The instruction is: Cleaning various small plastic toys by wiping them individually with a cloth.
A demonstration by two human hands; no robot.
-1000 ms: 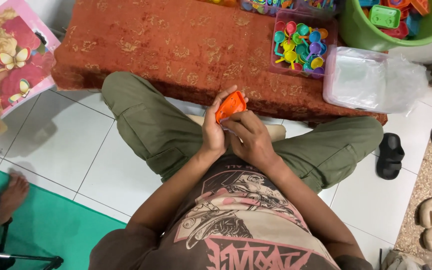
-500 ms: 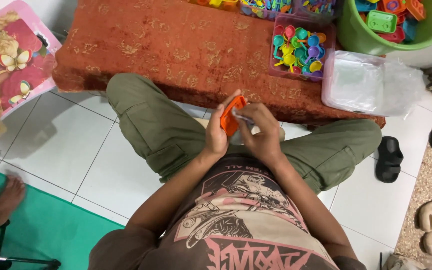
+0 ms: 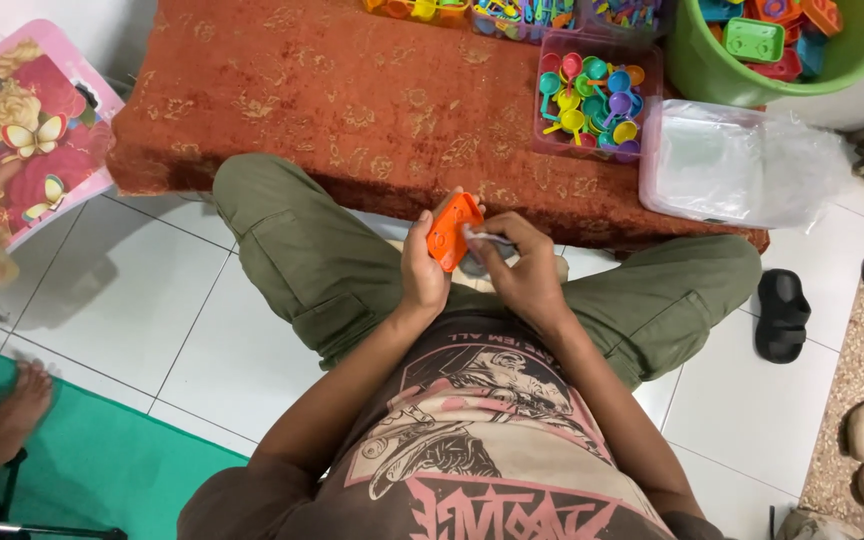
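Your left hand (image 3: 422, 270) grips the orange plastic toy piece (image 3: 451, 230) above your lap, while your right hand (image 3: 522, 270) pinches a small pale strip (image 3: 479, 234) against it.

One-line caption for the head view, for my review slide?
Seated cross-legged, a person holds an orange plastic piece in the left hand while the right hand works at its edge.

An orange plastic toy piece (image 3: 453, 231), flat and rounded with small holes, is held tilted above the lap, its lower edge gripped, a small pale slip touching its right side.
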